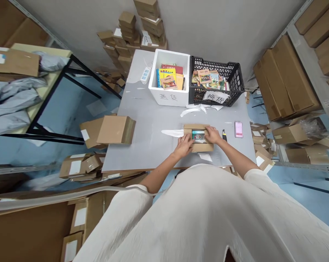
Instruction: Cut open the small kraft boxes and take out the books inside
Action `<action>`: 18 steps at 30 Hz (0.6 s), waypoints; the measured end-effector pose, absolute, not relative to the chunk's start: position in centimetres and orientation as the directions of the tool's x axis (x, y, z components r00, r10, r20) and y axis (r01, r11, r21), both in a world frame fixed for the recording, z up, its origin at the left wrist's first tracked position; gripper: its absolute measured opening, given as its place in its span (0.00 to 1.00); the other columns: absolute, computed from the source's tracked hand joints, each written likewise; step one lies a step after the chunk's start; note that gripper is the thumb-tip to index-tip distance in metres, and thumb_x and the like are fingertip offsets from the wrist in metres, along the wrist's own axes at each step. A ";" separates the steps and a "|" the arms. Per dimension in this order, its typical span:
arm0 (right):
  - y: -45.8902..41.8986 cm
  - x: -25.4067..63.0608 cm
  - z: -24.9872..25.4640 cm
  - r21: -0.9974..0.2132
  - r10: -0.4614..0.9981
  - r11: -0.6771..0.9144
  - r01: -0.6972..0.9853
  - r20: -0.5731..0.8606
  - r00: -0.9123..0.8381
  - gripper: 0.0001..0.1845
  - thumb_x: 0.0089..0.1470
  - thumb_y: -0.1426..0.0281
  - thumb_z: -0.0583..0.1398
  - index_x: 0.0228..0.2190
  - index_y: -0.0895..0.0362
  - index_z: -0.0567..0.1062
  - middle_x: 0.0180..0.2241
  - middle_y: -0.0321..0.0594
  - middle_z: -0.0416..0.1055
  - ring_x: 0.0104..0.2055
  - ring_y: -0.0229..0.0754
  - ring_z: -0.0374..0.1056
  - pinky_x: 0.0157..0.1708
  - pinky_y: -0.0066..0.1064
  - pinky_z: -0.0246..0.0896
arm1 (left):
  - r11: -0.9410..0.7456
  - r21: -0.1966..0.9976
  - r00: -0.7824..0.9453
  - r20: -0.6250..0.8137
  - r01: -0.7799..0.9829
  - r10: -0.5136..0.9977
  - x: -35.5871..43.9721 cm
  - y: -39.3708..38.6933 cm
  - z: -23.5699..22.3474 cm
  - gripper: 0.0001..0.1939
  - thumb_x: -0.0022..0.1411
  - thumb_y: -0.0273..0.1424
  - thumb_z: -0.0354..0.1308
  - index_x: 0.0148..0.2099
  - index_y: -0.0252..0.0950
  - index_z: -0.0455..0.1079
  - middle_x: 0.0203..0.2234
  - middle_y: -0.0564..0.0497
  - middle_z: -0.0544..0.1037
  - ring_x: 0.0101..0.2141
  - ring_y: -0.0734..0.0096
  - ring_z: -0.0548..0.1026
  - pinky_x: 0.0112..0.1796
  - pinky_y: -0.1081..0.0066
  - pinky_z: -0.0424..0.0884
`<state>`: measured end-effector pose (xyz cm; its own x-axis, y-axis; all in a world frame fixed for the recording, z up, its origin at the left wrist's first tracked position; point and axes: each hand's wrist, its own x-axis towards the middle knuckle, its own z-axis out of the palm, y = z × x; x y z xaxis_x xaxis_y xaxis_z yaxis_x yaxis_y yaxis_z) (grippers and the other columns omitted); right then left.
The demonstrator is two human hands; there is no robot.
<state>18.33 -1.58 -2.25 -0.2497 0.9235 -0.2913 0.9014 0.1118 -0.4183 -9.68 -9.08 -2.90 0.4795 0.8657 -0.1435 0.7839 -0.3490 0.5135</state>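
Note:
A small opened cardboard box (pixel 199 147) lies on the grey table, near its front edge. Inside it shows a teal book or printed packet (pixel 199 136) with a picture on its cover. My left hand (pixel 184 145), with a ring on it, grips the box's left side, and its fingertips reach over the teal item's edge. On the opposite side, my right hand (pixel 212 135) is closed on the box's right wall and flap. Whether either hand also grips the teal item is hard to make out. A yellow-and-black box cutter (pixel 224 135) lies just right of my right hand.
Behind stand a white foam bin (pixel 168 97) and a black plastic crate (pixel 216 95), both holding books. A phone (pixel 238 129) lies at right, torn white paper (pixel 193 110) behind the box. A closed carton (pixel 112 130) overlaps the table's left edge. Shelves (pixel 303 47) flank the right.

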 end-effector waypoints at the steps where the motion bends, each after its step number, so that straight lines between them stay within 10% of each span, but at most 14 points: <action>1: -1.9 18.0 -2.2 -0.401 0.925 0.119 0.908 -0.288 -0.249 0.38 0.65 0.64 0.64 0.73 0.55 0.69 0.75 0.54 0.66 0.76 0.67 0.58 0.71 0.62 0.62 | -0.357 0.491 0.485 -0.161 0.795 0.860 -9.4 -8.8 -2.8 0.33 0.64 0.31 0.71 0.70 0.48 0.76 0.79 0.38 0.61 0.78 0.35 0.56 0.73 0.34 0.55; 14: -3.1 16.4 -2.4 -0.344 0.937 0.102 0.933 -0.281 -0.206 0.43 0.65 0.65 0.63 0.77 0.56 0.61 0.78 0.58 0.60 0.77 0.67 0.52 0.73 0.61 0.56 | -0.198 0.411 0.243 -0.059 0.890 0.968 -11.5 -10.8 -1.5 0.32 0.69 0.41 0.69 0.72 0.39 0.72 0.78 0.30 0.62 0.81 0.27 0.49 0.75 0.26 0.45; 18: -3.1 16.7 -2.2 -0.338 0.933 0.105 0.935 -0.292 -0.211 0.42 0.65 0.68 0.61 0.77 0.58 0.61 0.78 0.58 0.59 0.77 0.67 0.52 0.73 0.59 0.57 | -0.220 0.386 0.297 -0.150 0.896 0.943 -12.3 -8.9 -2.3 0.29 0.71 0.46 0.68 0.67 0.38 0.76 0.69 0.29 0.73 0.73 0.29 0.65 0.71 0.35 0.59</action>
